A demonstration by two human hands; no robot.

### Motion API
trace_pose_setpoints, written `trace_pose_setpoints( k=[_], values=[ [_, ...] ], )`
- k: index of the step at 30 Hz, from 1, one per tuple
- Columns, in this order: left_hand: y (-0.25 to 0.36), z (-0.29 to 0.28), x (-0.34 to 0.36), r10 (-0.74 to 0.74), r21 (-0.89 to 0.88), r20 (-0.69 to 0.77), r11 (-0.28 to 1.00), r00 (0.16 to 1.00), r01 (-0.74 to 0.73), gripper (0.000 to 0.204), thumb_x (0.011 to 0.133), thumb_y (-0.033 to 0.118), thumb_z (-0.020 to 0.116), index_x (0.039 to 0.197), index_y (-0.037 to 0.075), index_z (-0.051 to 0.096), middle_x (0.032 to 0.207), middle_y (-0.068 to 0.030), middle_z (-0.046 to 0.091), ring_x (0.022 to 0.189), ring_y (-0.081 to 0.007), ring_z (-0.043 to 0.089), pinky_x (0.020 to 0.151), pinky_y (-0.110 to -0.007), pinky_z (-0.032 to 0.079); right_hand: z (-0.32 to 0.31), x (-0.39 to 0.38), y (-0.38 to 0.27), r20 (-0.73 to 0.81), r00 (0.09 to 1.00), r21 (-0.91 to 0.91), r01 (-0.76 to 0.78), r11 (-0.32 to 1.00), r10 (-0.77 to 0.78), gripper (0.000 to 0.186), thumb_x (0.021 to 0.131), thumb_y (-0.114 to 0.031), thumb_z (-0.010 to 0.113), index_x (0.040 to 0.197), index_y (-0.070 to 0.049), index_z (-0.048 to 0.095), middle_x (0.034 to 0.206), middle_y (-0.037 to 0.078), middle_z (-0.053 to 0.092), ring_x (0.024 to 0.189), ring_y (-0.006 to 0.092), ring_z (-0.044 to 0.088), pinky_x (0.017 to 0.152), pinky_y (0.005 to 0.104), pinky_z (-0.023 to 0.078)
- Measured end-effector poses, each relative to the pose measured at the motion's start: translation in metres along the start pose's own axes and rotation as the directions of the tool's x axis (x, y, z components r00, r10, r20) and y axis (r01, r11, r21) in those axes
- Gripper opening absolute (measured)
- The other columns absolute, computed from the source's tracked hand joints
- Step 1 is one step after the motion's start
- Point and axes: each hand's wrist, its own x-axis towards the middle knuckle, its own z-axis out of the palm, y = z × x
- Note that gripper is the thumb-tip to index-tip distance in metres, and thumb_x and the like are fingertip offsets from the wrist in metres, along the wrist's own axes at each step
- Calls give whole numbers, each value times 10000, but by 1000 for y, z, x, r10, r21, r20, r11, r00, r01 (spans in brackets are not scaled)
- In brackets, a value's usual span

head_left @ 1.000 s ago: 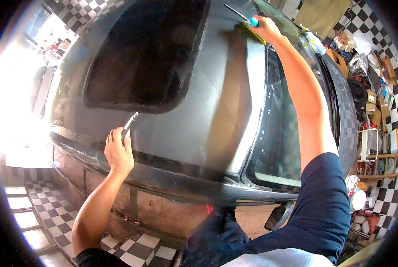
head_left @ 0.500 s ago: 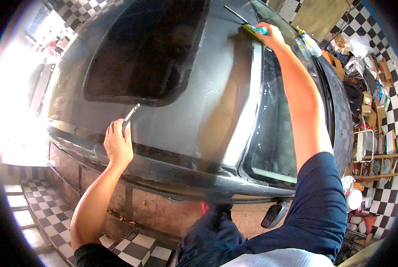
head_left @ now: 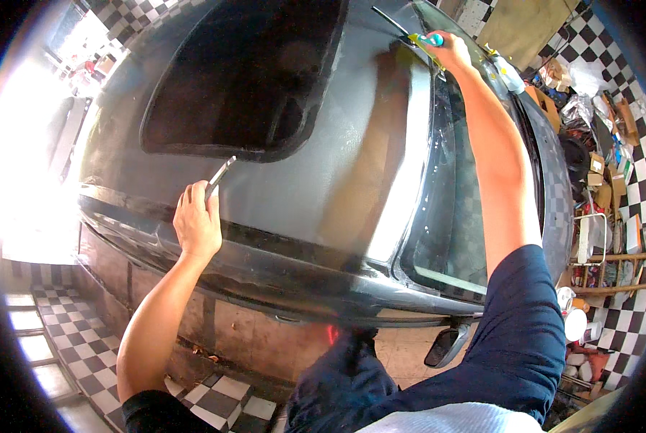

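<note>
Below me is the dark car roof (head_left: 287,191), with a black sunroof panel (head_left: 229,86) set into it. My left hand (head_left: 198,225) is closed round a slim metallic tool (head_left: 222,175) that looks like a utility knife. Its tip points up and right, close to the near edge of the sunroof panel. At the far front edge of the roof, my right hand (head_left: 454,54) grips a squeegee with a teal handle (head_left: 432,40) and a yellow-green head. The long dark blade (head_left: 390,21) lies along the roof surface. Part of the squeegee is hidden by my fingers.
The windshield (head_left: 449,216) lies right of the roof, with a side mirror (head_left: 447,348) below. A bottle (head_left: 509,75) rests near the windshield's far side. Cardboard boxes, plastic bags and white tubs (head_left: 575,325) crowd the right. A checkered block (head_left: 225,400) stands at lower left.
The squeegee and my right hand have shifted slightly right. My left hand with the knife-like tool has also moved a little right and up; the view has shifted slightly.
</note>
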Motion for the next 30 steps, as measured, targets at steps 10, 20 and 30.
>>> trace_pose_setpoints(
  k=[10, 20, 30],
  values=[
    [1, 0, 2, 25, 4, 2, 1000, 1000, -25, 232, 904, 211, 468, 1061, 41, 486, 1017, -149, 557, 959, -339, 529, 804, -430, 426, -35, -113, -34, 120, 871, 140, 460, 877, -476, 432, 661, 38, 594, 1068, -104, 608, 876, 139, 585, 818, 323, 573, 742, 373, 460],
    [3, 5, 3, 62, 17, -38, 998, 997, -62, 264, 919, 274, 446, 1064, 60, 499, 1033, -141, 571, 956, -331, 542, 805, -417, 438, -160, -270, -50, 322, 942, 551, -105, 828, -95, 279, 789, -36, 647, 1063, -82, 625, 986, 38, 626, 908, 120, 584, 774, 254, 480],
    [-11, 8, 6, 25, 45, -62, 999, 998, -22, 335, 924, 349, 426, 1100, 81, 524, 1100, -127, 575, 1013, -311, 543, 836, -408, 434, -101, -328, -130, 79, 920, 577, 272, 770, -383, 184, 785, -117, 683, 947, -60, 618, 913, 87, 606, 883, 230, 569, 789, 328, 450]
  ],
)
